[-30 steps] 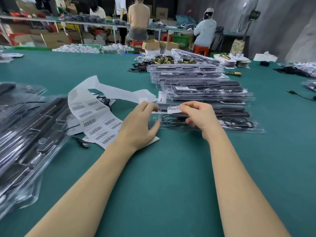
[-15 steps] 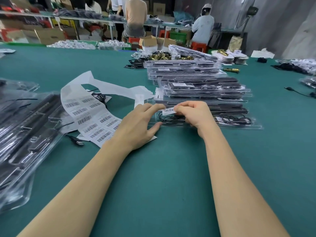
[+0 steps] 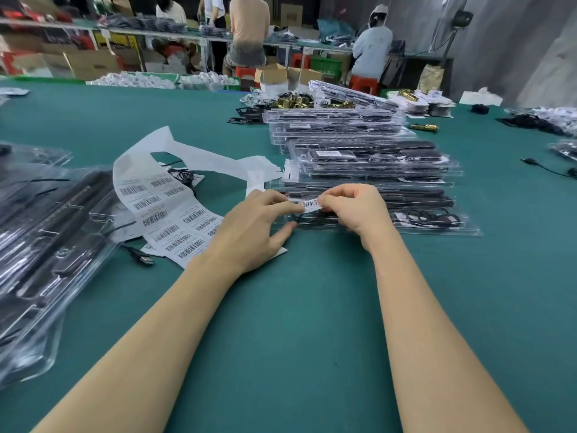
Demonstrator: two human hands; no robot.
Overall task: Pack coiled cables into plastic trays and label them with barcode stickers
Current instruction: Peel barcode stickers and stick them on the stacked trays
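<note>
Two hands pinch one barcode sticker (image 3: 313,204) over a clear plastic tray (image 3: 437,228). Left hand (image 3: 254,228) grips its left end, right hand (image 3: 354,207) its right end.

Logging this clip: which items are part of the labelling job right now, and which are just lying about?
In use: barcode sticker, pinched by left hand and right hand; clear tray; sticker sheet.
Idle: USB plug; brass parts; cardboard boxes.

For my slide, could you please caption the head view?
Both hands hold a white barcode sticker above a clear plastic tray.
</note>
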